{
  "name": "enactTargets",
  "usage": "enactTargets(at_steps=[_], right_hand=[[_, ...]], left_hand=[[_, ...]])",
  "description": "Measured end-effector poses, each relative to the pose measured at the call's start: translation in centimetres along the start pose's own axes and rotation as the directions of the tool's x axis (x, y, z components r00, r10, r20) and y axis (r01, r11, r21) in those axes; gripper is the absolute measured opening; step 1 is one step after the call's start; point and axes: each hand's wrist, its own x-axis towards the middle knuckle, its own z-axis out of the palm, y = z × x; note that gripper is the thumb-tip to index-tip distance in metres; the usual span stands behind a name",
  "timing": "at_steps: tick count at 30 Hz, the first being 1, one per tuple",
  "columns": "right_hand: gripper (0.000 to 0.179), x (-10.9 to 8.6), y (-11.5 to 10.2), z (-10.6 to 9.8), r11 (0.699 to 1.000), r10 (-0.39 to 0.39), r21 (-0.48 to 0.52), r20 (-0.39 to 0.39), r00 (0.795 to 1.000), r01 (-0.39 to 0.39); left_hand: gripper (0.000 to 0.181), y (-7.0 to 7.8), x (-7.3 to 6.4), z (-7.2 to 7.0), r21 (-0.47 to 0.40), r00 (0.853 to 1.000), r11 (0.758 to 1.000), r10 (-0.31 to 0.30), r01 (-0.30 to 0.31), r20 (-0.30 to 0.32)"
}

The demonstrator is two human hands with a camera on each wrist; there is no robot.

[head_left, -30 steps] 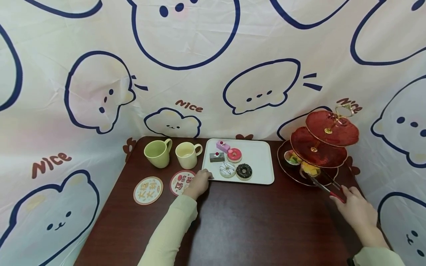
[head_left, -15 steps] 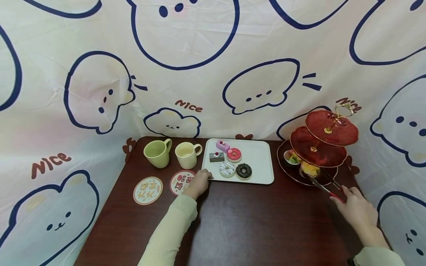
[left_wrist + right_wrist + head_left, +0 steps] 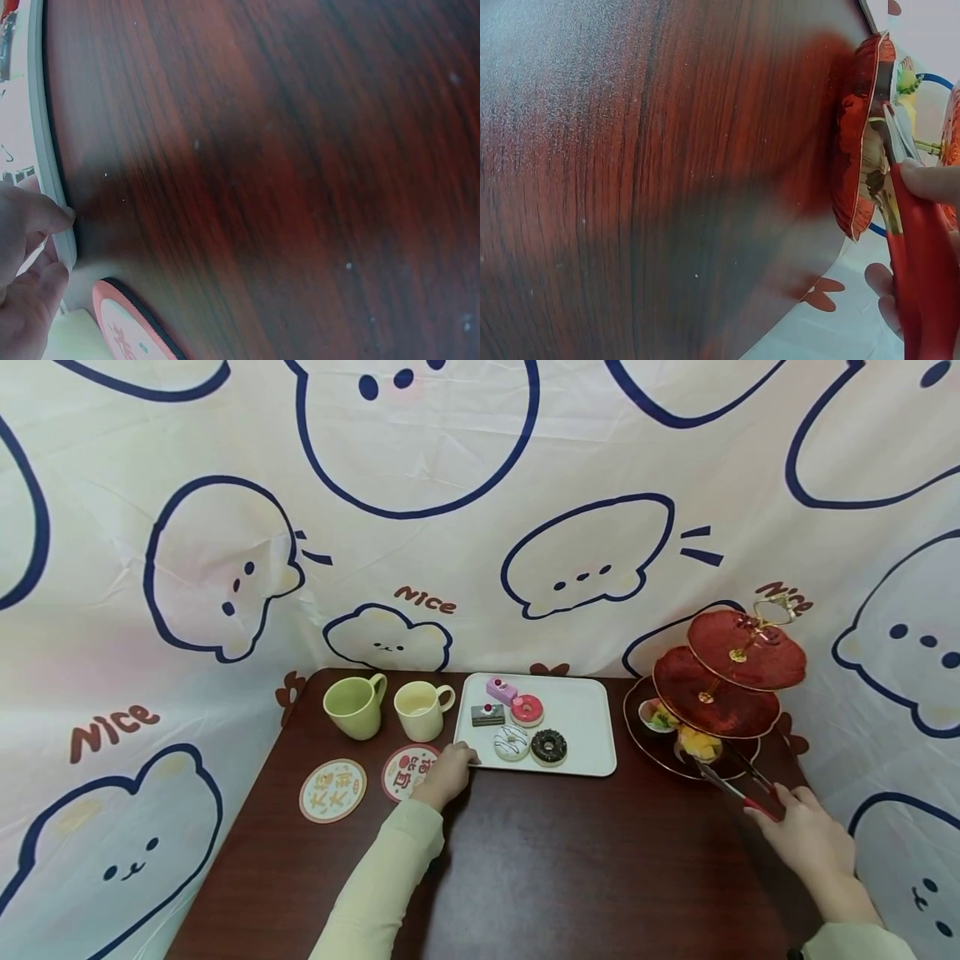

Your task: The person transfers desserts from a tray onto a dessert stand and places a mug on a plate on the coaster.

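Observation:
My left hand (image 3: pixel 446 774) pinches the near left corner of a white tray (image 3: pixel 588 731) between thumb and fingers. The left wrist view has those fingers at the tray's edge. My right hand (image 3: pixel 813 847) grips tongs (image 3: pixel 913 247) with red handles and metal arms. Their tips reach over the bottom tier of a red, gold-rimmed three-tier stand (image 3: pixel 712 693), right at a yellow-topped tart (image 3: pixel 699 744). Just behind it sits a small fruit-topped pastry (image 3: pixel 658 717). The upper tiers hide part of the bottom one.
On the tray lie a pink donut (image 3: pixel 527 710), a white donut (image 3: pixel 512 742), a dark donut (image 3: pixel 549 747), a purple cake (image 3: pixel 502 691) and a grey cake (image 3: pixel 488 715). Left of it stand a green mug (image 3: pixel 355 707) and a cream mug (image 3: pixel 420 712), behind two round coasters (image 3: pixel 333 791).
My right hand has shifted very slightly to the right and nearer, the tong tips staying at the yellow-topped tart. My left hand and the tray keep their place.

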Motion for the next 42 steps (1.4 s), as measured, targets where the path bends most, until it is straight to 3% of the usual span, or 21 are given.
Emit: enactTargets(at_steps=[13,23,33,42], right_hand=[[0.09,-0.4,0.1,-0.7,1.0,0.008,0.008,0.057,0.998,-0.009],[0.089,-1.1,0.0,-0.9,1.0,-0.004,0.021,0.016,1.0,0.003],[0.098,-1.7,-0.4,-1.9,0.999,0.037,0.021,0.047,0.998,-0.038],[0.093,-2.9,-0.8,-2.3,0.999,0.019,0.034,-0.001,1.0,-0.019]], left_hand=[[0.026,0.1,0.1,0.0,0.008,1.0,1.0,-0.013,0.013,0.006],[0.028,0.0,0.1,0.0,0.006,1.0,1.0,-0.019,0.019,0.016],[0.028,0.0,0.1,0.0,-0.01,1.0,1.0,-0.018,0.018,0.0],[0.028,0.0,0.0,0.1,-0.015,1.0,1.0,-0.006,0.006,-0.004]])
